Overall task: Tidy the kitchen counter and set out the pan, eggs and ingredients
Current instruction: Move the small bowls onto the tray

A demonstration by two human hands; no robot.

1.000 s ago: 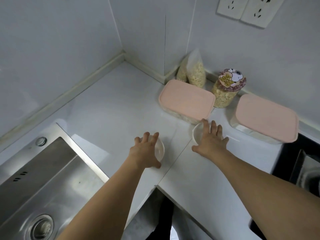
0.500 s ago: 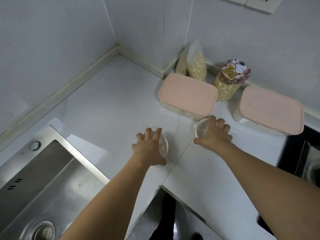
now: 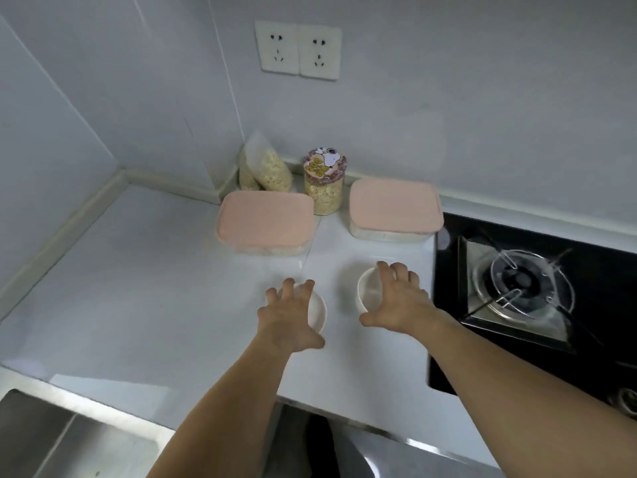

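Two small white bowls sit side by side on the white counter [image 3: 144, 288]. My left hand [image 3: 289, 317] reaches over the left bowl [image 3: 319, 310] from above, its curled fingers gripping the rim. My right hand [image 3: 401, 301] grips the right bowl [image 3: 367, 293] the same way, with the fingers over the far rim and the thumb at the near side. What is inside the bowls is mostly hidden by my hands.
Behind the bowls stand two pink-lidded containers [image 3: 265, 224] [image 3: 394, 207], a jar with a cartoon lid [image 3: 324, 188] and a bag of flakes [image 3: 265, 169]. A black gas stove [image 3: 524, 284] borders the counter on the right. A steel sink [image 3: 69, 439] lies at the lower left.
Both hands have carried or slid their bowls to the right, from beside the left container to in front of the gap and the right container. The view has swung right, showing the stove.
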